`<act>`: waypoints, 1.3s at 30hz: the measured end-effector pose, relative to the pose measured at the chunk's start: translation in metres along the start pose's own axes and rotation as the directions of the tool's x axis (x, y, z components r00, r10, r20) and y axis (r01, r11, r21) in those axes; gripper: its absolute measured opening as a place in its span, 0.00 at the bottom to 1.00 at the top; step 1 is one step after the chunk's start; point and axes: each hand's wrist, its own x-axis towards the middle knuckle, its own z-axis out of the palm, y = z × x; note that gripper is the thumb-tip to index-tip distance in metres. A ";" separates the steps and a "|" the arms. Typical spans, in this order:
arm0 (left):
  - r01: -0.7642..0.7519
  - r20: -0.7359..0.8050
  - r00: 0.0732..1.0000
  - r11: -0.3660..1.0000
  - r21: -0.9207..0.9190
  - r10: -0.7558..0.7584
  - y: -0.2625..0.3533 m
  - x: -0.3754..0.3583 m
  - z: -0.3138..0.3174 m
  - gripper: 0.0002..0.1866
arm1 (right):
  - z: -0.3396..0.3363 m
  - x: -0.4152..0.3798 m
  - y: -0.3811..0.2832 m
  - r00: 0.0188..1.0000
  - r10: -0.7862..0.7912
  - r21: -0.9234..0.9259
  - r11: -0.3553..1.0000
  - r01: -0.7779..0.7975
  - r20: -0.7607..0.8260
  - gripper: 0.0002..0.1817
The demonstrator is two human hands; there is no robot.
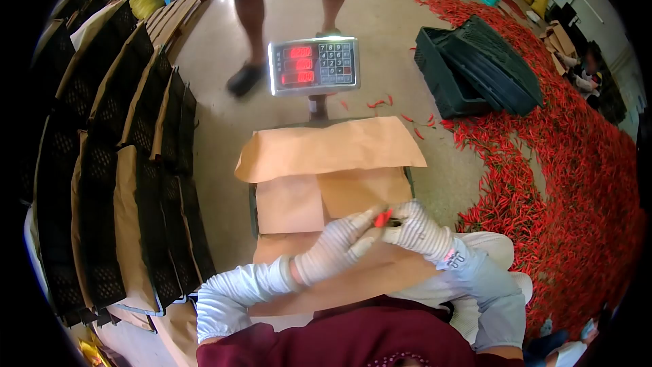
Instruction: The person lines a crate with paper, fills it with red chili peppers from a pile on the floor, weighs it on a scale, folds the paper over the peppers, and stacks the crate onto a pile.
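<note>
My left hand [333, 246], in a striped whitish work glove, reaches in from the left with its fingers closed on a small bunch of red chili peppers [383, 218]. Against it, my right hand [420, 232], gloved the same way, pinches the stem side of the peppers. The number of peppers is hard to make out, as the fingers cover much of them. Both hands are above a crate [253, 209] lined with brown paper [288, 205], whose flaps fold outward at the far and near sides.
Beyond the crate stands a scale display [314, 66] with lit red digits, and a person's legs [251, 34] are behind it. Paper-lined black crates [102, 224] are stacked at left. A big heap of red chilies [577, 183] spreads at right, beside dark green crates [451, 78].
</note>
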 end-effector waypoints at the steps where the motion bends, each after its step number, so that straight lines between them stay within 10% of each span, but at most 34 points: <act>1: -0.004 0.004 1.000 1.000 0.002 0.004 0.008 0.008 -0.002 0.24 | -0.011 -0.007 -0.007 1.000 -0.002 0.000 1.000 0.002 -0.006 0.10; 3: 0.262 0.281 0.927 0.965 -0.007 -0.249 0.024 0.019 -0.006 0.25 | -0.033 -0.025 -0.036 0.961 0.232 0.069 0.972 -0.224 -0.153 0.09; 9: -0.002 0.336 0.942 1.000 0.024 -0.006 0.009 0.002 -0.011 0.20 | -0.123 -0.090 -0.046 0.724 0.356 0.077 0.918 -0.389 -0.591 0.07; 15: 0.191 0.466 0.848 0.966 0.175 -0.252 0.011 -0.026 -0.022 0.17 | -0.233 -0.206 0.050 0.524 0.078 -0.243 0.822 -0.516 -0.848 0.07; 16: 0.254 0.491 0.805 0.941 0.223 -0.334 0.012 -0.029 -0.024 0.17 | -0.259 -0.229 0.069 0.507 0.170 -0.355 0.532 -0.769 -0.845 0.14; 17: 0.255 0.491 0.804 0.941 0.223 -0.335 0.011 -0.034 -0.024 0.17 | -0.255 -0.215 0.050 0.255 0.365 -0.274 -0.003 -0.962 -0.896 0.19; 19: 0.269 0.397 0.856 0.941 0.208 -0.332 0.002 -0.042 -0.020 0.17 | -0.224 -0.194 0.008 0.312 0.419 -0.314 0.065 -0.947 -0.853 0.23; 21: 0.251 0.332 0.885 0.935 0.252 -0.327 -0.015 -0.041 -0.013 0.17 | -0.216 -0.191 0.036 0.672 0.220 -0.485 0.540 -0.688 -0.707 0.19; 25: 0.155 0.226 0.887 0.722 0.674 -0.402 -0.030 -0.030 -0.002 0.17 | -0.147 -0.108 0.025 0.985 -0.062 -0.751 0.656 -0.081 -0.160 0.10; 26: 0.154 0.216 0.873 0.668 0.728 -0.437 -0.032 -0.026 0.000 0.15 | -0.128 -0.088 0.024 0.983 0.149 -0.558 0.809 -0.184 -0.107 0.10; 29: 0.077 0.276 0.853 0.631 0.772 -0.442 -0.043 -0.022 -0.001 0.14 | -0.093 -0.054 0.043 0.923 -0.206 -0.640 0.671 0.375 0.324 0.13; 32: 0.055 0.292 0.843 0.612 0.789 -0.452 -0.035 -0.023 -0.003 0.13 | -0.057 -0.026 0.051 0.962 -0.014 -0.608 0.772 0.184 0.273 0.11; 34: 0.077 0.282 0.837 0.611 0.788 -0.469 -0.039 -0.032 -0.008 0.13 | -0.040 -0.001 0.054 0.842 0.273 -0.792 0.554 0.257 0.465 0.12; 39: 0.173 0.244 0.823 0.637 0.751 -0.512 -0.023 -0.042 -0.015 0.11 | 0.033 0.044 0.117 0.782 0.284 -0.778 0.510 0.367 0.555 0.13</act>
